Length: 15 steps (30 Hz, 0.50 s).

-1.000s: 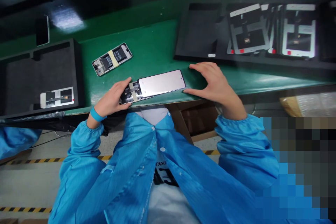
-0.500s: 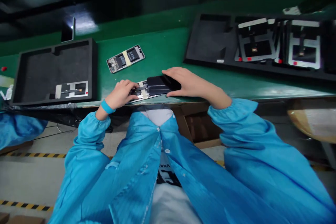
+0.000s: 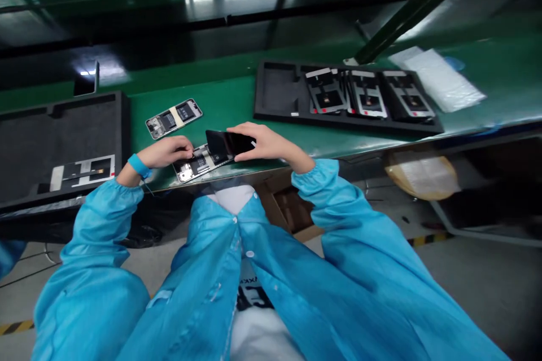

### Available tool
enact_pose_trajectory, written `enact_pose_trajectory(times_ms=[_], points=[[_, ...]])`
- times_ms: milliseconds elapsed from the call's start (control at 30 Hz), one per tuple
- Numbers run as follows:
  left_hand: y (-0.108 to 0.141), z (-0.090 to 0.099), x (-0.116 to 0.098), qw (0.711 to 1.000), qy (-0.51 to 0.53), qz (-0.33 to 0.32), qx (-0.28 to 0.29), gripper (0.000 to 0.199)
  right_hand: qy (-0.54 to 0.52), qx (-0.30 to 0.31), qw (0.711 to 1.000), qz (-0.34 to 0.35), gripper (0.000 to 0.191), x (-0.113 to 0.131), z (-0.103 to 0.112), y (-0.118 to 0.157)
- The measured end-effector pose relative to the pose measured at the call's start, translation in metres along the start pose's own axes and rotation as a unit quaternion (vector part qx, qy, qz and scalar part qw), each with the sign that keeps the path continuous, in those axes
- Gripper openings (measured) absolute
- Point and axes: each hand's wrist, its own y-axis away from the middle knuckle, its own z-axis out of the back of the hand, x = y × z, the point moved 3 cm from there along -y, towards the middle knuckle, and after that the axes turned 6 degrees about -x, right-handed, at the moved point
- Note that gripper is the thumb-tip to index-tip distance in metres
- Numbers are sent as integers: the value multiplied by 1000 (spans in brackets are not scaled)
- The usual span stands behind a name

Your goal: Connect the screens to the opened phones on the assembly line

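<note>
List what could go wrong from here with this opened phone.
The dark screen panel is tilted up in the right hand above the opened phone body; if a hidden cable joins them, lifting it higher could strain that cable. The bare left hand rests on the phone's exposed internals, which could be marked or disturbed. The phone body lies close to the front edge of the green bench, so a knock might send it over.
</note>
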Motion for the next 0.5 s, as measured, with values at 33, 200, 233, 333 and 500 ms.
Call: enact_pose_trajectory(times_ms=[33, 200, 233, 333, 500], points=[[2, 2, -5, 999, 36, -5, -38, 51, -48, -4, 999, -26, 89, 6, 0, -2], [46, -14, -60, 966, 148, 2, -213, 88, -340, 84, 923, -160, 69, 56, -30, -11], [54, -19, -70, 959, 149, 26, -239, 84, -360, 107, 910, -176, 67, 67, -37, -13], [70, -18, -71, 918, 184, 111, -334, 64, -354, 143, 906, -184, 63, 85, -59, -25], [156, 33, 0, 792, 188, 263, -519, 42, -329, 30, 934, -134, 56, 65, -63, -37]])
